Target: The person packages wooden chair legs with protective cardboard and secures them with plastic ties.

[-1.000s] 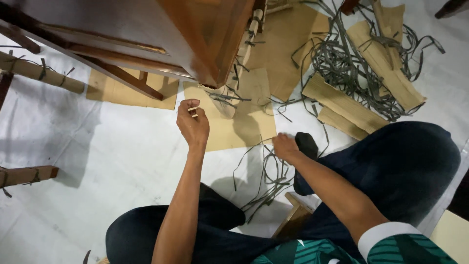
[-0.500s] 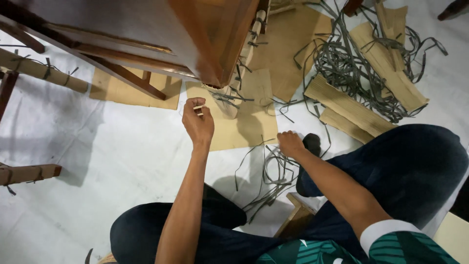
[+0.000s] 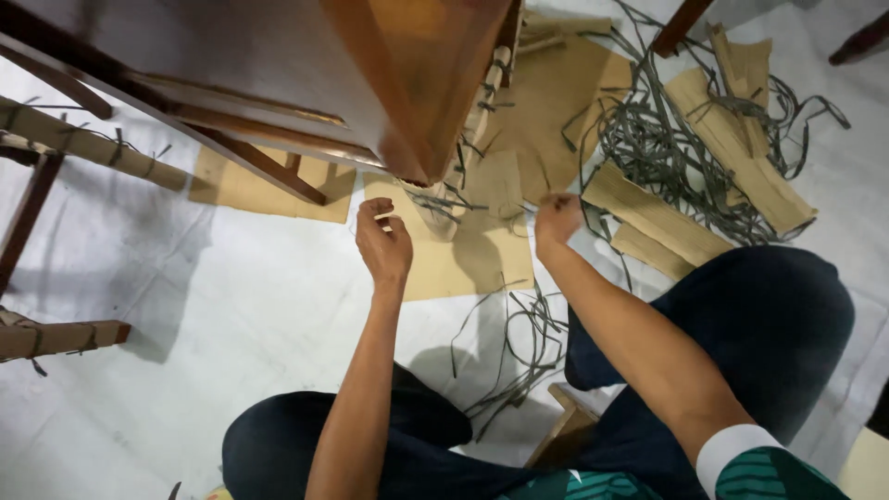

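My left hand (image 3: 384, 243) is curled shut just below the corner of a brown wooden furniture piece (image 3: 407, 83). A small pale piece seems pinched between its thumb and fingers. My right hand (image 3: 556, 218) is a fist, raised beside the furniture leg (image 3: 468, 139), which is wrapped in cardboard and tied with grey straps. A thin grey strap (image 3: 619, 264) hangs down from that fist. Both hands hover over a cardboard sheet (image 3: 463, 264) lying on the white floor.
A tangled pile of grey straps (image 3: 662, 130) and corrugated cardboard pieces (image 3: 662, 218) lies at the upper right. Loose straps (image 3: 519, 347) lie by my crossed legs. Other wrapped wooden legs (image 3: 93, 148) stick out at the left. A small wooden stool edge (image 3: 560, 426) sits under me.
My right hand has left the loose straps on the floor and risen up and forward to the wrapped leg, drawing a strap with it. My left hand has stayed almost in place.
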